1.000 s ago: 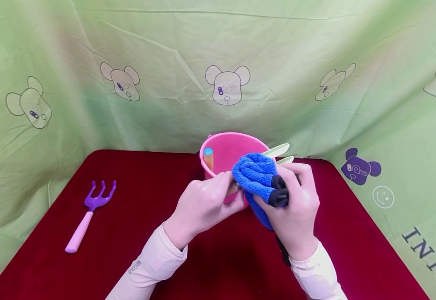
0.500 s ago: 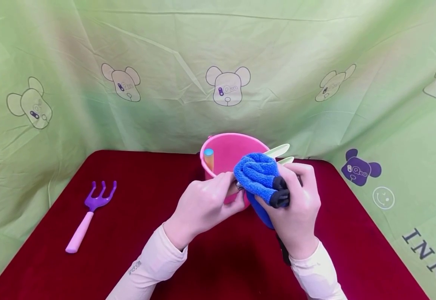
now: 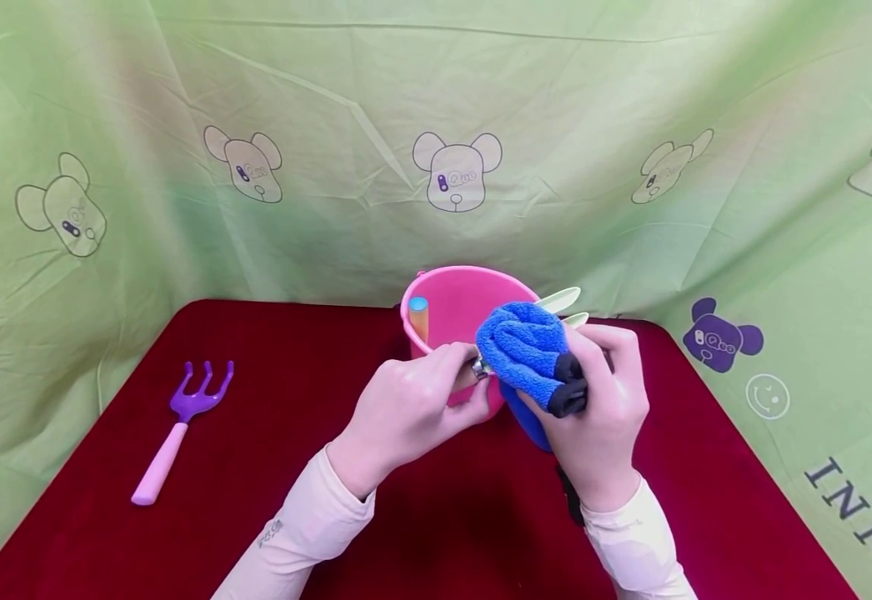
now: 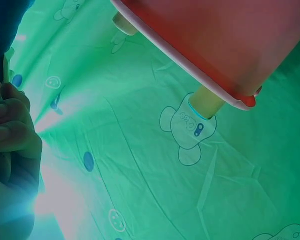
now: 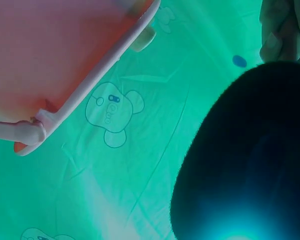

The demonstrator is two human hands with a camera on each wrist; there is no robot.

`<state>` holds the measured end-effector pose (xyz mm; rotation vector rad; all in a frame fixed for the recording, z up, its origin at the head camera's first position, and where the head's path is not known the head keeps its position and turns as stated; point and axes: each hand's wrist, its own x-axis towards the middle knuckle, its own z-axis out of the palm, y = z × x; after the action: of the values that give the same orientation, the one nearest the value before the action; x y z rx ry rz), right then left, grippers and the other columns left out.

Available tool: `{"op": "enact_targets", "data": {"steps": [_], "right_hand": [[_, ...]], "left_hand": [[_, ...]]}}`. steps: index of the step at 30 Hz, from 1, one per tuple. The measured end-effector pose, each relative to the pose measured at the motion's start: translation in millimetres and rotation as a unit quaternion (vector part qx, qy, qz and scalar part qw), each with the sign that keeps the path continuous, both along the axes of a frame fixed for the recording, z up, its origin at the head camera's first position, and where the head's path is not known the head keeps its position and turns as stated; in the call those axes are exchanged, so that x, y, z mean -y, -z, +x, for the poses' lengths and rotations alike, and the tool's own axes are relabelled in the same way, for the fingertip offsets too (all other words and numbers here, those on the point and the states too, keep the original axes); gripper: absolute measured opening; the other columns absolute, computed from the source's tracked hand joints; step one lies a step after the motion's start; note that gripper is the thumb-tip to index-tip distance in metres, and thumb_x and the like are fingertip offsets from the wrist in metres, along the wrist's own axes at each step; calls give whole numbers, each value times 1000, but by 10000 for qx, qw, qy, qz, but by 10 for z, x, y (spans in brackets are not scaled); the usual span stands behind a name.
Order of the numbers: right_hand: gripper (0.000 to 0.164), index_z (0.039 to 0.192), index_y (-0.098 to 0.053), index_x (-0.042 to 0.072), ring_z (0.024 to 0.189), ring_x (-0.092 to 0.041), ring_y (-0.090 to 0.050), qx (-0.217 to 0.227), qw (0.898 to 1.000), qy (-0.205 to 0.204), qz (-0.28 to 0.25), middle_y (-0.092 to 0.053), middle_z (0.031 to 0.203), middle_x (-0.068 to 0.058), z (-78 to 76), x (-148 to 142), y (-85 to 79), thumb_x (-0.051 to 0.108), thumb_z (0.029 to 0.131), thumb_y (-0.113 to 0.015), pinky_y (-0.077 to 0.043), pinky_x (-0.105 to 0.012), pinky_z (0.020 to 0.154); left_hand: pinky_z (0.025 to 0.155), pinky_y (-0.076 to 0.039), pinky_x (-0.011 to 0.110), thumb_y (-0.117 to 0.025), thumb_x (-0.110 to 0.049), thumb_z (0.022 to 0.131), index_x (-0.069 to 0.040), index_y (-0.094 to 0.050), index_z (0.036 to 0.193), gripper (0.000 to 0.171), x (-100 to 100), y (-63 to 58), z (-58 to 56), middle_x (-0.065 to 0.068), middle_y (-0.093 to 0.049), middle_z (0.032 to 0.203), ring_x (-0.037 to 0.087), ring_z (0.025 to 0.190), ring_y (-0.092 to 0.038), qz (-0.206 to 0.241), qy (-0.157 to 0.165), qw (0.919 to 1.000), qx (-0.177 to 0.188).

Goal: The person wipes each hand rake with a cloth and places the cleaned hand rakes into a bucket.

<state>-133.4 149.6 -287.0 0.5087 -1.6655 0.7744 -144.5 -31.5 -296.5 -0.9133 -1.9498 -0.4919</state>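
In the head view my left hand [image 3: 409,408] grips the handle end of a pale green hand fork [image 3: 558,300], whose handle is mostly hidden. Two light prongs stick out at the far side, and a shiny metal collar [image 3: 479,367] shows by my fingertips. My right hand [image 3: 604,404] holds a blue fluffy cloth [image 3: 526,346] with black edging, folded around the middle of the fork. The left wrist view shows my left fingers at the edge, beside the cloth. In the right wrist view the cloth [image 5: 239,155] appears as a dark mass.
Just behind the hands stands a pink bucket [image 3: 458,287] with a blue-topped orange cylinder [image 3: 418,318] at its left rim. A purple fork with a pink handle [image 3: 158,462] lies at the left of the red table [image 3: 293,333]. Green printed curtain [image 3: 331,217] surrounds it.
My right hand and the cloth have slid slightly right along the fork, baring more of the metal collar. The left hand and the prongs stay nearly still.
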Motion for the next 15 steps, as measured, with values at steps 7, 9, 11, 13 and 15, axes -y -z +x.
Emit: {"op": "enact_targets", "data": {"steps": [7,9,11,13,15], "right_hand": [[43,92,-70,-7,82,-39,-59,-29,9992,208,-354,-58,87,-32,-10,-53,-36,4,52,-84,-48,-29,80],[42,93,-70,-7,82,-40,-58,-64,9987,214,-464,-58,86,-33,-15,-70,-47,4,54,-82,-47,-23,83],[40,93,-71,-8,82,-40,-58,-69,9982,256,-545,-57,85,-34,-18,-91,-57,6,57,-81,-45,-19,85],[39,94,-71,-8,82,-39,-58,-81,9976,302,-625,-57,85,-35,-24,-110,-64,8,59,-80,-45,-17,86],[37,93,-71,-8,82,-39,-59,-86,9968,358,-703,-57,85,-35,-29,-129,-73,9,61,-79,-44,-16,87]], "left_hand": [[30,-33,20,-69,-22,75,-8,-60,83,18,0,5,-11,-6,-56,57,3,43,-36,25,-46,9999,-134],[30,-33,20,-70,-22,75,-8,-61,84,18,1,3,-13,-7,-57,58,2,43,-37,41,-72,9998,-163],[30,-33,20,-69,-21,74,-8,-62,84,18,3,2,-13,-7,-57,57,2,42,-36,61,-94,9998,-164],[30,-34,20,-69,-19,74,-8,-62,85,17,9,2,-9,-7,-57,57,3,42,-36,53,-109,9998,-139],[31,-34,20,-68,-17,74,-8,-63,86,16,17,2,-5,-7,-58,57,3,42,-36,23,-144,9998,-102]]}}
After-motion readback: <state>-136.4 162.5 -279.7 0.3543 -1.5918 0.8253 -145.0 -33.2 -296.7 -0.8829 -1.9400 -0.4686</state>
